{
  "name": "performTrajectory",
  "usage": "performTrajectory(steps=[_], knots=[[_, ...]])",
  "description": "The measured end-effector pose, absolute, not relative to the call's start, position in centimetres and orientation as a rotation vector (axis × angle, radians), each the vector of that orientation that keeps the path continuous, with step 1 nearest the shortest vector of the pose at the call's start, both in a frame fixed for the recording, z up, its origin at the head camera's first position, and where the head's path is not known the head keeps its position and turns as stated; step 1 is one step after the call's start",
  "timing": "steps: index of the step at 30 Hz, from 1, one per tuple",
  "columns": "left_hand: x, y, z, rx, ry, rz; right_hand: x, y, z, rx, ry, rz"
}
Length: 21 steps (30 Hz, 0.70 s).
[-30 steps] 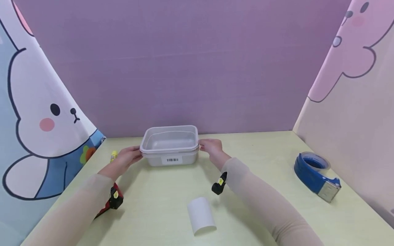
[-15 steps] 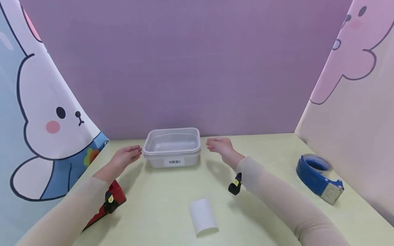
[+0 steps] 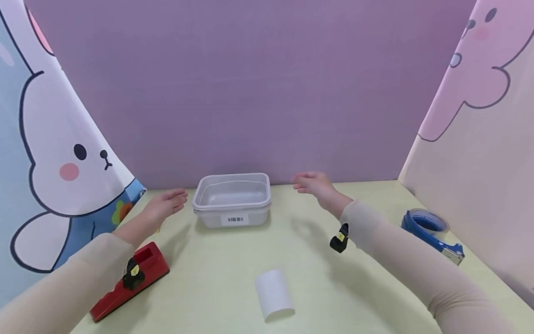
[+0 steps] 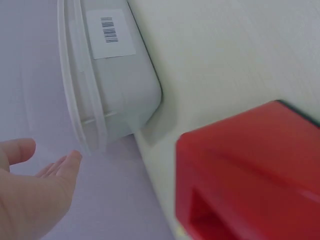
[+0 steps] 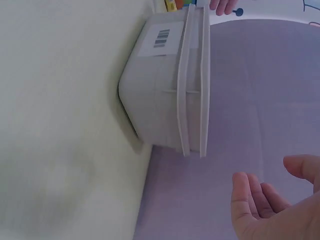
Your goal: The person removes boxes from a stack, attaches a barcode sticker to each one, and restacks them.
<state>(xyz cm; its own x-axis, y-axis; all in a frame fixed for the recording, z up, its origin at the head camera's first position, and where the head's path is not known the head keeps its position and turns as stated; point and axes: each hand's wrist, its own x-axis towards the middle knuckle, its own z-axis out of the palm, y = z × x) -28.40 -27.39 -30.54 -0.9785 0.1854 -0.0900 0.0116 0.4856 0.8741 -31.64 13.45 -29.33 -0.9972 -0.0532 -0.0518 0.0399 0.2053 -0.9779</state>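
Note:
Two nested translucent plastic containers (image 3: 232, 213), their rims stacked, stand at the back of the table with a barcode label (image 3: 235, 219) facing front. My left hand (image 3: 160, 208) hovers just left of them, fingers extended and apart from the rim. On the right, my right hand (image 3: 319, 188) is raised farther away from the containers, its fingers loosely bent and holding nothing. Below my left forearm lies a red tool (image 3: 152, 264) with a rectangular recess, partly covered by the sleeve and wrist camera; it looms large in the left wrist view.
A curled white piece of paper (image 3: 274, 294) lies on the near middle of the table (image 3: 217, 273). At the right is a blue tape dispenser (image 3: 421, 234) with a tape roll (image 3: 431, 220), partly behind my right sleeve. A purple backdrop (image 3: 267, 93) rises behind the containers.
Both hands have let go of the nested containers and moved outward, the right one also upward. The containers stay on the table. More of the red tool shows now.

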Motion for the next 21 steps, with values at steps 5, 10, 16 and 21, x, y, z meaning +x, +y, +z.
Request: performTrajectory(steps=[5,10,16,21], knots=[[-27.3,-26.9,-28.9,0.274,2.644,1.352,-31.5,15.7,-28.1,-0.042,2.414,-1.910],[-27.0,-25.0,-28.0,0.297,2.688,1.349,-30.8,18.1,-27.2,-0.104,2.494,-1.810],[-26.0,-22.5,-27.3,0.422,2.736,1.301,-29.2,20.4,-26.7,-0.234,2.616,-1.654],[-25.6,-21.1,-27.7,0.617,2.885,1.062,-27.7,21.1,-26.8,-0.460,2.729,-1.539]])
